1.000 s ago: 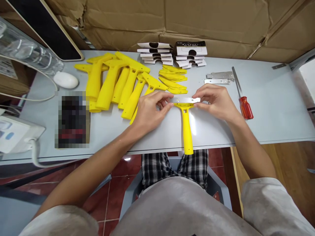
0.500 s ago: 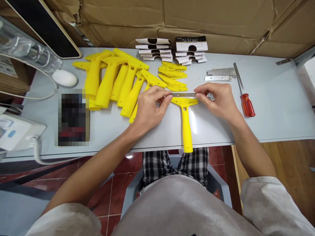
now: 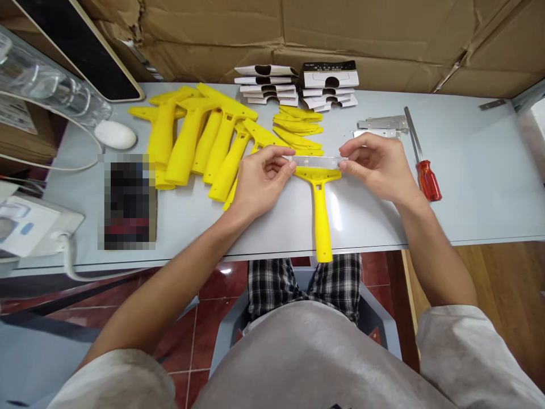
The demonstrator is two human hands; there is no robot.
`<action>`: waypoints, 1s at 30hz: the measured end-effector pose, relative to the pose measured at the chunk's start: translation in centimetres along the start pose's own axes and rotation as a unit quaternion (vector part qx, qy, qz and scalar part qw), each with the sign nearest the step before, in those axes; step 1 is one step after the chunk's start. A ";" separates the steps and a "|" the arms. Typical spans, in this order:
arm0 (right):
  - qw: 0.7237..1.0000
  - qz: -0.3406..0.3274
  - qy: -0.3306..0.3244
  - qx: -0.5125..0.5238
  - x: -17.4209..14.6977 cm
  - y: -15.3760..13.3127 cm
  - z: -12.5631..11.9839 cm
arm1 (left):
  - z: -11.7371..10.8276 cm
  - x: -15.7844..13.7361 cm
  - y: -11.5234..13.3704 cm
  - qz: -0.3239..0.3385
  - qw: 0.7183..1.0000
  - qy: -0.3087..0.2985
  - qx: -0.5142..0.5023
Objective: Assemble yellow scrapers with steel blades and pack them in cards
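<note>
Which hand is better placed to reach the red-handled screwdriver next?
Probably the right hand: the screwdriver lies beside its wrist, while the left hand is farther away. Both hands pinch the metal strip.

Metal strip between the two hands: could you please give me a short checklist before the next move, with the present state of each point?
1. Left hand holds one end of the metal strip: ok, pinched between thumb and fingers.
2. Right hand holds the other end: ok, pinched likewise.
3. Strip touches the head of the yellow handle in front: cannot tell, it appears just above the head.
4. Yellow handle lies wholly on the table: not ok, its lower end sticks out past the front edge.
5. Red-handled screwdriver is on the table: ok, lying right of the right hand.
</note>
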State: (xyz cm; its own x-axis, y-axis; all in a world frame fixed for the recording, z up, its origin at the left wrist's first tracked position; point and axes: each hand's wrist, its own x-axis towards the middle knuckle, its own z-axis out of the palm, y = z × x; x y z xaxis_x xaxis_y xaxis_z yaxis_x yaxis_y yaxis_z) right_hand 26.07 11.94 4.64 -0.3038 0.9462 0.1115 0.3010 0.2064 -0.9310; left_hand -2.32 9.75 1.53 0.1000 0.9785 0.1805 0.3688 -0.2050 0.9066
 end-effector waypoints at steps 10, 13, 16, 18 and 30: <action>0.996 0.011 0.028 0.089 0.1 -0.4 -0.2 | 0.3 0.2 0.8 -0.049 0.997 0.004 -0.061; 0.991 0.037 0.016 0.128 0.5 -0.2 0.8 | 0.9 -0.1 1.9 -0.074 0.991 -0.009 -0.116; 0.995 0.019 -0.008 0.093 1.0 0.0 2.2 | 1.8 -0.4 2.8 -0.070 0.985 -0.049 -0.148; 0.997 0.008 -0.009 0.075 1.4 -0.1 2.5 | 2.2 -0.4 3.0 -0.056 0.984 -0.070 -0.152; 0.952 -0.050 -0.249 -0.170 3.7 -4.6 -1.5 | 1.0 2.3 2.2 0.090 0.995 0.001 -0.041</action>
State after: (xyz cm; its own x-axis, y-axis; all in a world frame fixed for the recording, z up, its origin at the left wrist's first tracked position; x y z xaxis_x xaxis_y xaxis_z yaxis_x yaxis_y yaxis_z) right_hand 24.95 14.87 9.84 -0.7119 0.6995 -0.0627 0.4969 0.4386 -0.7488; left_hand -0.36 11.54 3.58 0.1557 0.9261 0.3438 0.2677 -0.3745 0.8877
